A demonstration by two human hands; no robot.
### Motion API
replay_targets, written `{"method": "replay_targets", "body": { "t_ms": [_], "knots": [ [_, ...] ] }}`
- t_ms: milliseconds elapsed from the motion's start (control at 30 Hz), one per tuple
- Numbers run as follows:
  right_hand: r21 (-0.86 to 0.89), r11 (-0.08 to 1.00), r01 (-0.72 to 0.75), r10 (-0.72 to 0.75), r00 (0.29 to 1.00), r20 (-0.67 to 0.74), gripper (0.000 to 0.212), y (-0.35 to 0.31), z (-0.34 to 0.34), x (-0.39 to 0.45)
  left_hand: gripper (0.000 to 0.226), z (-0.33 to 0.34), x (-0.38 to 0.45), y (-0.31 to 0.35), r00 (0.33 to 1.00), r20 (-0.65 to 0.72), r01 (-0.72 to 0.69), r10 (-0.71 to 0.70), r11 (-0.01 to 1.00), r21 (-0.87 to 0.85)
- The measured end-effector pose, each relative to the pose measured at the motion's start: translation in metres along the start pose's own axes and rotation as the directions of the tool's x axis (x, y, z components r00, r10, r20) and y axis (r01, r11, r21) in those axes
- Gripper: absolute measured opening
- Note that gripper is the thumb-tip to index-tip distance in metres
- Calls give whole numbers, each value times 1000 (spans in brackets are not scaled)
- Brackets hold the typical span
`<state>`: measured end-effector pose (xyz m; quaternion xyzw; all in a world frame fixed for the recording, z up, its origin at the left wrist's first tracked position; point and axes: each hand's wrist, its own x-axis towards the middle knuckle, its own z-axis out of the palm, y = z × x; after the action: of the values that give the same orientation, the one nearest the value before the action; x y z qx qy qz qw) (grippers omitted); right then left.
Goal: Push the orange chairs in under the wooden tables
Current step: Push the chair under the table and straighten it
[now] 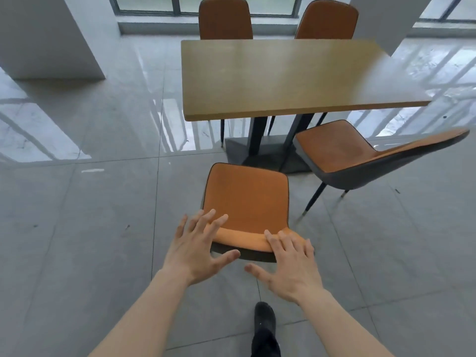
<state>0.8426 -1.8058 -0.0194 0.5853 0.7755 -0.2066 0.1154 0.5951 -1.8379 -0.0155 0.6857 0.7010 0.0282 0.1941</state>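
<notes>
Black shoe [264, 315], nearest. Left hand [198, 249] and right hand [288, 264], fingers spread open, lay at the backrest top of the near orange chair [247, 199], which stood short of the wooden table [296, 76]. Second chair [360, 155], angled, beside the table's dark base [265, 153]. Two far chairs [225, 19] tucked in beyond the table.

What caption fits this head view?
Both hands, left and right, reach the near chair's backrest, still short of the table.

hands: left [197, 249] spread above backrest, right [291, 264] flat on it | near chair [247, 199] short of table [288, 76]
</notes>
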Motion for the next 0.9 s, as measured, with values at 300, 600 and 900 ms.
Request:
{"method": "replay_targets", "body": {
  "t_ms": [300, 600, 900],
  "knots": [
    [43, 997, -71, 77, 987, -139, 113, 5, 12, 9, 90, 28, 11, -7, 1000, -16, -22, 21, 998, -66],
    [61, 998, -27, 32, 995, -92, 107, 15, 7, 33, 76, 36, 26, -8, 996, -77, -38, 32, 996, -85],
    [28, 1000, 10, -7, 993, -115, 101, 27, -29, 100, 79, 15, 96, -3, 999, -44, 25, -28, 996, -84]
  ]
}}
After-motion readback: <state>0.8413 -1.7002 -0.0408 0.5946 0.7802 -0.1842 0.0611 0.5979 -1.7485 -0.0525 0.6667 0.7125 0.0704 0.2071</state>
